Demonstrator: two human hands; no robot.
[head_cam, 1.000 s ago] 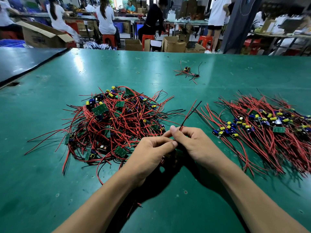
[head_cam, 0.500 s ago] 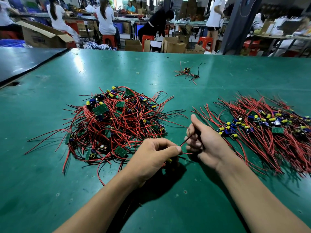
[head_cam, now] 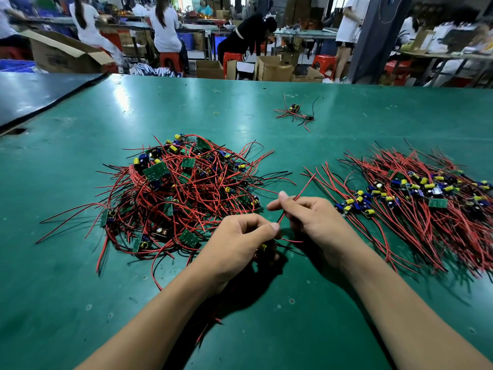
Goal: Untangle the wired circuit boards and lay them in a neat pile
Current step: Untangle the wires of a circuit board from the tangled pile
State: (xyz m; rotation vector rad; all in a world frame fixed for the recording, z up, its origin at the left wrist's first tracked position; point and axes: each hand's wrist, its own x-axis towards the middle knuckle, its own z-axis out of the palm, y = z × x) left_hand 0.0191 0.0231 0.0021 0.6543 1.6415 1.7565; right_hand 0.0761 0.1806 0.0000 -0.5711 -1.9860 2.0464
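Observation:
A tangled heap of small green circuit boards with red and black wires (head_cam: 184, 190) lies left of centre on the green table (head_cam: 80, 303). A combed-out pile of the same boards (head_cam: 421, 198) lies at the right, wires fanned toward me. My left hand (head_cam: 240, 244) grips one wired board just in front of the heap; only a yellow capacitor shows under its fingers. My right hand (head_cam: 312, 217) pinches that board's red wire (head_cam: 300, 194), which runs up and to the right from between the two hands.
A small separate cluster of wired boards (head_cam: 294, 113) lies farther back on the table. A dark mat (head_cam: 34, 94) overlaps the table's far left corner. Beyond the far edge are cardboard boxes, red stools and several people at other benches.
My right hand has drawn away from my left hand to the right, sliding along the red wire and pulling it out straight. My left hand has stayed in place on the board.

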